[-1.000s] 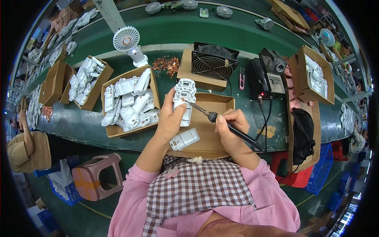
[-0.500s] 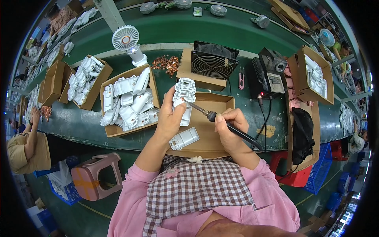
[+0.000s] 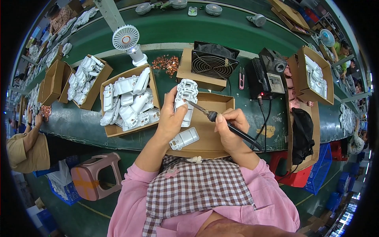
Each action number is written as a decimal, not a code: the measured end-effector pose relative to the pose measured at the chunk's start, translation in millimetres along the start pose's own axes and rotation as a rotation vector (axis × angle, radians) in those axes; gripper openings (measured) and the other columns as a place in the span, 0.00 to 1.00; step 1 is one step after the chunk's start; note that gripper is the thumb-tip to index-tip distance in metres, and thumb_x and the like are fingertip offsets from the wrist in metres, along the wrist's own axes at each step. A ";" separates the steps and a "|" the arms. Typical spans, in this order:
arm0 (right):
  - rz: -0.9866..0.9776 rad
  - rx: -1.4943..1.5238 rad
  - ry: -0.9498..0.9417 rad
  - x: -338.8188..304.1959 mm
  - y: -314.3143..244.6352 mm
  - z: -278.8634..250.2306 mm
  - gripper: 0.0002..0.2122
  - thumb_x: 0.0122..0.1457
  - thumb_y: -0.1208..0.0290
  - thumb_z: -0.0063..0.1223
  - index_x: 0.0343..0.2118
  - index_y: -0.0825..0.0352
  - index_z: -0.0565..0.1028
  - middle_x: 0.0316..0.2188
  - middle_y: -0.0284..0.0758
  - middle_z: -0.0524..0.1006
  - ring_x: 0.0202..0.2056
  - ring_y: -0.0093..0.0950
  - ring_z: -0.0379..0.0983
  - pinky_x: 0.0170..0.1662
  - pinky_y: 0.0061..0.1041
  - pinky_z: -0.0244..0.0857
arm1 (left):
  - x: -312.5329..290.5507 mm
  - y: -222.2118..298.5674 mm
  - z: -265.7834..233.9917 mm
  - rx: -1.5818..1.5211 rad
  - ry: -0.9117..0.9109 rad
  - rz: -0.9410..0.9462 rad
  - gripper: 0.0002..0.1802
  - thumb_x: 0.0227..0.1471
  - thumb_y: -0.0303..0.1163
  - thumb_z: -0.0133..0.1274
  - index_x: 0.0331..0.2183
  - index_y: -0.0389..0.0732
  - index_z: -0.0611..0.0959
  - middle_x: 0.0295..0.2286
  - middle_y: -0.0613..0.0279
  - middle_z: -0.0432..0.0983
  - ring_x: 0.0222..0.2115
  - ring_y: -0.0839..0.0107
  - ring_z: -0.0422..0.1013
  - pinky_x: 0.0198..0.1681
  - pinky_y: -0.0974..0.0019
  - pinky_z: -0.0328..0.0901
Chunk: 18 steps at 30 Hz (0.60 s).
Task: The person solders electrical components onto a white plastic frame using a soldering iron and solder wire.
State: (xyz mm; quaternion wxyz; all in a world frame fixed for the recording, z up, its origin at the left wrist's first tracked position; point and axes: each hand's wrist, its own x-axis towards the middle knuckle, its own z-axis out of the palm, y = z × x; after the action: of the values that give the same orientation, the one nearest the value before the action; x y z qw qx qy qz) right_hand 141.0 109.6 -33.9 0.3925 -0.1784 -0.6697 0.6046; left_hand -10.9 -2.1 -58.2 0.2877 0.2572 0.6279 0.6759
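Note:
My left hand (image 3: 172, 118) grips a white plastic housing (image 3: 186, 91) with moulded recesses, held up over a shallow cardboard box (image 3: 215, 136). Closed around the dark handle of a soldering iron (image 3: 233, 128), my right hand (image 3: 232, 128) points its metal tip at the housing, close to my left thumb. Whether the tip touches is too small to tell. Another white part, behind the held one, shows below it. One loose white cover (image 3: 184, 138) lies at the box's near left edge.
Left stands a carton of white housings (image 3: 130, 103), with copper-coloured bits (image 3: 166, 65) behind it. A boxy black fan (image 3: 215, 61) faces me. Right are pink-handled snips (image 3: 241, 78), the black soldering station (image 3: 268, 79) and its cable. A white handheld fan (image 3: 126, 39) stands farther back.
The held housing has shifted slightly to the right, with the iron's tip still at it. Fans on the far green belt have moved left. A co-worker's arms at left have moved.

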 end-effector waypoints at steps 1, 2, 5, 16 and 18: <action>0.000 -0.001 -0.001 0.0 0.0 0.2 0.08 0.52 0.78 0.57 0.26 0.68 0.67 0.20 0.33 0.73 0.20 0.15 0.64 0.22 0.16 0.59 | -0.3 0.8 0.5 0.000 0.000 0.000 0.33 0.52 0.26 0.46 0.58 0.32 0.57 0.43 0.61 0.69 0.38 0.80 0.66 0.42 0.77 0.62; 0.000 -0.001 -0.001 0.0 0.2 0.4 0.08 0.52 0.78 0.57 0.26 0.68 0.67 0.20 0.33 0.73 0.20 0.15 0.64 0.22 0.16 0.59 | -0.6 1.5 0.9 -0.022 -0.004 -0.007 0.32 0.51 0.26 0.47 0.57 0.31 0.58 0.44 0.58 0.66 0.41 0.76 0.64 0.46 0.74 0.60; -0.001 -0.001 -0.003 0.2 0.4 0.8 0.08 0.52 0.78 0.57 0.26 0.68 0.67 0.20 0.33 0.73 0.20 0.16 0.65 0.22 0.16 0.59 | -1.0 1.9 0.4 -0.019 -0.007 -0.011 0.31 0.50 0.25 0.47 0.56 0.31 0.60 0.45 0.56 0.64 0.44 0.72 0.63 0.50 0.70 0.58; 0.012 -0.009 -0.020 0.6 0.1 1.8 0.08 0.52 0.78 0.57 0.26 0.68 0.67 0.21 0.33 0.73 0.21 0.16 0.64 0.23 0.16 0.59 | -0.1 -1.5 -1.5 0.099 -0.008 0.048 0.32 0.51 0.25 0.46 0.57 0.33 0.59 0.42 0.62 0.69 0.39 0.80 0.65 0.43 0.76 0.61; -0.002 0.011 -0.013 0.0 -1.2 0.5 0.08 0.53 0.79 0.56 0.27 0.68 0.67 0.21 0.34 0.72 0.21 0.16 0.65 0.24 0.16 0.59 | 0.1 -1.3 -0.5 0.051 0.002 0.035 0.32 0.51 0.25 0.46 0.58 0.33 0.58 0.42 0.61 0.70 0.39 0.79 0.66 0.43 0.75 0.63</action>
State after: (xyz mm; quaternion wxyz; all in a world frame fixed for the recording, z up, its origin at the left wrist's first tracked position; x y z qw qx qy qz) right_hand 140.9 109.1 -32.7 0.3898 -0.1715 -0.6692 0.6089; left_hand -11.2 -2.4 -59.5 0.2685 0.2747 0.6406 0.6649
